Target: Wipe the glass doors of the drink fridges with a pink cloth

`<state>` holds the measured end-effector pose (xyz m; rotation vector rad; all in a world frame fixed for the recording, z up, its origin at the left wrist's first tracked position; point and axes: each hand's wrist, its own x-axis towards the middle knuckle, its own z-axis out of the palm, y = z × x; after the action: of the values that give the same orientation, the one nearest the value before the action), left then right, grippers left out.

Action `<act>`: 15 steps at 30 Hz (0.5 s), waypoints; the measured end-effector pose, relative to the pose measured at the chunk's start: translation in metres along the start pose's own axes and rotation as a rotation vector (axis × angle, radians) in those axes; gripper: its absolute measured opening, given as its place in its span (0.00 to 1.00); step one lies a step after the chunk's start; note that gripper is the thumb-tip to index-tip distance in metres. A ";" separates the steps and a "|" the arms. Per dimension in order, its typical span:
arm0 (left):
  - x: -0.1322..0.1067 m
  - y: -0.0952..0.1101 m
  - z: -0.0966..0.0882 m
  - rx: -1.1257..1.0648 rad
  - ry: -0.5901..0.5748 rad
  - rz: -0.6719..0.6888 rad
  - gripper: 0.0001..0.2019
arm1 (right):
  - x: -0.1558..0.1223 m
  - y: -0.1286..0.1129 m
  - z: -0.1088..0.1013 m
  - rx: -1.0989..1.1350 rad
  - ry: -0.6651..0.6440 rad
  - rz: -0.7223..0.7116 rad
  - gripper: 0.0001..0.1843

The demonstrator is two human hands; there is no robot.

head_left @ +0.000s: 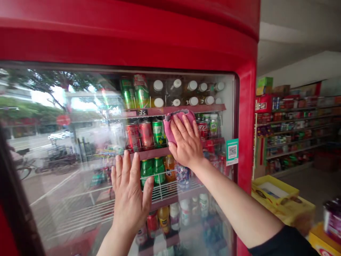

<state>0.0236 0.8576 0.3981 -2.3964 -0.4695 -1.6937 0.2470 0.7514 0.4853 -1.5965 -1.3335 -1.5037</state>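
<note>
A pink cloth (168,131) with a grey edge lies against the glass door (87,199) of a red drinks fridge (149,39). My right hand (186,142) holds it there, fingers stretched over the cloth and palm toward the pane. Lower and to the left, my left hand (130,188) is raised in front of the same glass with its fingers spread and nothing in it. Whether its fingertips touch the pane I cannot tell. Behind the glass, partly hidden by my hands, are red cans (145,133), a green can (158,132) and several bottles.
A QR code sticker (232,152) is on the door's right edge. To the right are stocked shelves (290,122), a yellow box (277,190) and dark purple packs (333,217). The glass reflects a street, trees and a bicycle.
</note>
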 end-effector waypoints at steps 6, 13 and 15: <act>0.013 0.037 0.021 -0.015 0.016 0.024 0.40 | -0.008 0.062 -0.013 -0.070 0.018 0.070 0.44; 0.029 0.062 0.027 -0.035 0.028 0.066 0.40 | -0.022 0.125 -0.023 -0.133 0.032 0.215 0.45; 0.035 0.065 0.024 -0.037 0.028 0.078 0.40 | -0.022 0.140 -0.025 -0.145 0.072 0.325 0.45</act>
<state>0.0783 0.8102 0.4256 -2.3794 -0.3391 -1.7148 0.3684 0.6750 0.5004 -1.7332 -0.8909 -1.4653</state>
